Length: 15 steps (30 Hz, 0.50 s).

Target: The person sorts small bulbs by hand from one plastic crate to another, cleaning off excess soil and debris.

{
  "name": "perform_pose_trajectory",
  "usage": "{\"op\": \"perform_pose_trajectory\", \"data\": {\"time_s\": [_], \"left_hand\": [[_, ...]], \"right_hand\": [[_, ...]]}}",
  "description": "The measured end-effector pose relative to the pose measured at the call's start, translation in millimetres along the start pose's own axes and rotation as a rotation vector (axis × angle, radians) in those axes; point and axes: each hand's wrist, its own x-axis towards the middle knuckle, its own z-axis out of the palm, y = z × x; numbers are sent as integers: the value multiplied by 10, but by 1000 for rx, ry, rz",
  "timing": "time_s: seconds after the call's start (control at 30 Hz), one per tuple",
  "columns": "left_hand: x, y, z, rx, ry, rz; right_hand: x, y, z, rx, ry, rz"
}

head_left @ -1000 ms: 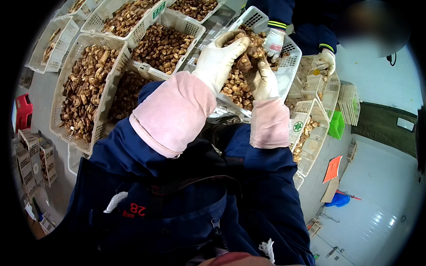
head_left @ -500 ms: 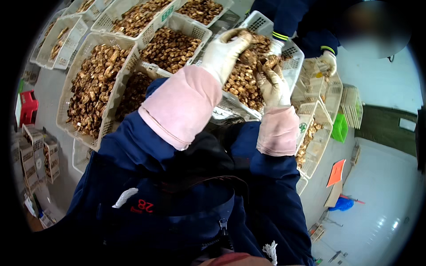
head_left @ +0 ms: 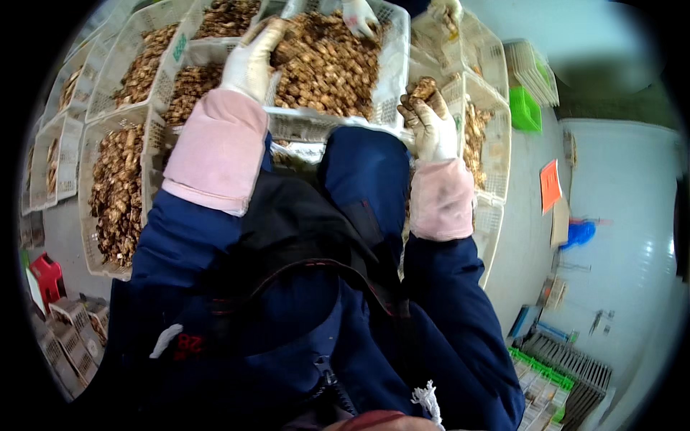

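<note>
A white plastic crate [head_left: 394, 79] in front of me holds a heap of small brown knobbly pieces [head_left: 327, 68]; I cannot tell whether they are mushrooms or tubers. My left hand [head_left: 251, 63], in a stained white glove, curls over the crate's left side around a dark brown knobbly piece [head_left: 285, 50]. To the right of that crate, my gloved right hand [head_left: 433, 128] pinches another brown knobbly piece [head_left: 424, 87] at its fingertips, above the edge of a neighbouring crate. Pink cuffs cover both my wrists.
Another person's gloved hand [head_left: 359, 18] reaches into the far part of the same crate; a second gloved hand [head_left: 447, 11] is over a crate farther right. Filled crates [head_left: 118, 190] crowd the left side. A green basket [head_left: 525, 109] stands at the right.
My hands have moved apart: the right has left the crate's heap for the space at its right, the left is at the crate's left side. My view has shifted too.
</note>
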Motion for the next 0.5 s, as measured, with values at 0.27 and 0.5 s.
{"op": "perform_pose_trajectory", "data": {"time_s": [0.27,0.5], "left_hand": [[-11,-66,57,23,-207,-145],[217,-324,-535,929,-439,627]], "right_hand": [[-1723,1414,-2353,-606,273,367],[-2128,1314,-1939,-292,468,594]]}}
